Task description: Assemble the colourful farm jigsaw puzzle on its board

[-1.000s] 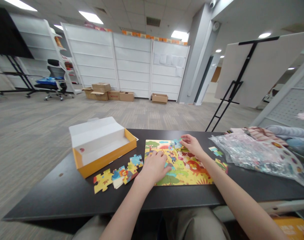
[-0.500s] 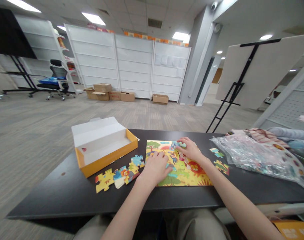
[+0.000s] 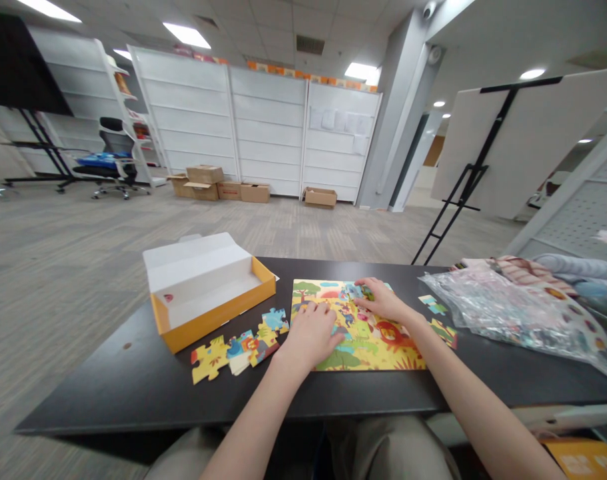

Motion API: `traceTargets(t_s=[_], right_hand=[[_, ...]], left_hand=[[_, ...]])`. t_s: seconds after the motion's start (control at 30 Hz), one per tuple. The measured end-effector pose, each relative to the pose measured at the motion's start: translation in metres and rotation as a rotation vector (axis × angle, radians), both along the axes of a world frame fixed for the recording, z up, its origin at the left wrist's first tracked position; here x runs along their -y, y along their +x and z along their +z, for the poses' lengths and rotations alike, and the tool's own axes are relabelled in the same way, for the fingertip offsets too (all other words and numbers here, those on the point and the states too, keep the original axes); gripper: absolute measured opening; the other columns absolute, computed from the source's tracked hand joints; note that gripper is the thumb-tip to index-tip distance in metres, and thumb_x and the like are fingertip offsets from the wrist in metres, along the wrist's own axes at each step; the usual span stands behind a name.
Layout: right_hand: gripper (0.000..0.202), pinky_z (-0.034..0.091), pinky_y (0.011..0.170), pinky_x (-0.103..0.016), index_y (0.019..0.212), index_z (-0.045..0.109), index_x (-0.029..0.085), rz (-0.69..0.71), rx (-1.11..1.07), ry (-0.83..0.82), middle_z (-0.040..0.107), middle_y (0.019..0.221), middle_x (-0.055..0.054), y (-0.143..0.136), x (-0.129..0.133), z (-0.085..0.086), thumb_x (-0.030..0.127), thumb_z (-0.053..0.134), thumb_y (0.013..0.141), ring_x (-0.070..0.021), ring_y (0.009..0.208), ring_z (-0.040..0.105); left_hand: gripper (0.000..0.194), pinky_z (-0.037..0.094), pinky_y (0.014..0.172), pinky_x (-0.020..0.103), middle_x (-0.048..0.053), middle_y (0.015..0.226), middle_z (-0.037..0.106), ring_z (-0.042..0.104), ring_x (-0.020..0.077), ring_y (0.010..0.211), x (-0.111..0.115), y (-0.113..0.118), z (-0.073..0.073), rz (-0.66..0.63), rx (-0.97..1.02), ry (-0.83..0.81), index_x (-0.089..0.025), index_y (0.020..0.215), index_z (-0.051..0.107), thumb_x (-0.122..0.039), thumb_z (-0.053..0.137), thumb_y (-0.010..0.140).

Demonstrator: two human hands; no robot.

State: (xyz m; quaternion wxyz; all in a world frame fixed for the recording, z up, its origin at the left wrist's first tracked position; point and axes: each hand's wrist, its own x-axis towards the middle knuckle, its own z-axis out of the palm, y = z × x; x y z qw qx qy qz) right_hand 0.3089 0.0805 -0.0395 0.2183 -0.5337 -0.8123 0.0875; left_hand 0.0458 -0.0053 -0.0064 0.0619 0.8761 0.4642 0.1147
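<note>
A jigsaw puzzle (image 3: 353, 360) of cartoon animals and trees lies flat on the black table in front of me. My left hand (image 3: 310, 333) rests over its left side, fingers and thumb apart. Across the upper middle is my right hand (image 3: 380, 300), its thumb and curved fingers spread on the picture beside a blue patch. Part of the right side is covered by that hand and forearm. Loose puzzle pieces (image 3: 210, 358) overlap in a row left of my left hand. To the right of the puzzle are a blue-green piece (image 3: 433, 305) and a yellow-green piece (image 3: 446, 333), the latter partly hidden by my forearm.
An open yellow box (image 3: 218, 313) with a white inside stands at the table's left. Clear plastic bags (image 3: 513, 313) and rolled cloth (image 3: 533, 273) crowd the right side. Beyond the black table (image 3: 133, 393) are cardboard boxes (image 3: 206, 183), an office chair (image 3: 116, 160) and an easel (image 3: 468, 180).
My right hand has shifted slightly right and down, uncovering more of the blue patch beside its fingertips. My left hand has stayed in place.
</note>
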Motion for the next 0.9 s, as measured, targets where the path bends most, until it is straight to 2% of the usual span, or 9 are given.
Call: traceTargets(t_s=[0.2, 0.4, 0.7, 0.9], right_hand=[[0.039, 0.044, 0.103, -0.04, 0.113, 0.07, 0.025, 0.127, -0.03, -0.13, 0.06, 0.117, -0.009, 0.006, 0.013, 0.013, 0.046, 0.073, 0.08, -0.0264, 0.111, 0.059], [0.044, 0.045, 0.102, -0.04, 0.116, 0.072, 0.028, 0.15, -0.006, -0.203, 0.057, 0.116, -0.009, 0.005, 0.017, 0.017, 0.048, 0.076, 0.078, -0.027, 0.109, 0.058], [0.038, 0.046, 0.099, -0.039, 0.113, 0.076, 0.03, 0.13, 0.001, -0.21, 0.055, 0.115, -0.008, 0.001, 0.02, 0.02, 0.047, 0.075, 0.079, -0.0252, 0.102, 0.06], [0.028, 0.047, 0.098, -0.038, 0.106, 0.077, 0.027, 0.146, -0.019, -0.147, 0.062, 0.11, -0.009, -0.006, 0.02, 0.019, 0.044, 0.071, 0.084, -0.0259, 0.103, 0.062]], left_hand=[[0.029, 0.047, 0.097, 0.043, 0.011, 0.12, 0.064, 0.056, 0.0307, 0.115, -0.001, 0.0, 0.0, 0.004, -0.004, -0.004, -0.019, 0.104, 0.064, -0.045, 0.057, 0.092], [0.031, 0.047, 0.096, 0.044, 0.013, 0.121, 0.063, 0.057, 0.0311, 0.114, -0.002, 0.0, -0.005, 0.002, 0.001, 0.02, -0.018, 0.103, 0.065, -0.046, 0.056, 0.092], [0.031, 0.047, 0.095, 0.044, 0.013, 0.121, 0.063, 0.056, 0.032, 0.115, -0.001, 0.0, -0.004, -0.001, 0.002, 0.018, -0.018, 0.105, 0.064, -0.045, 0.057, 0.093], [0.031, 0.047, 0.096, 0.046, 0.014, 0.121, 0.063, 0.056, 0.0328, 0.116, -0.001, 0.002, -0.004, 0.004, 0.012, 0.011, -0.017, 0.106, 0.064, -0.045, 0.056, 0.093]])
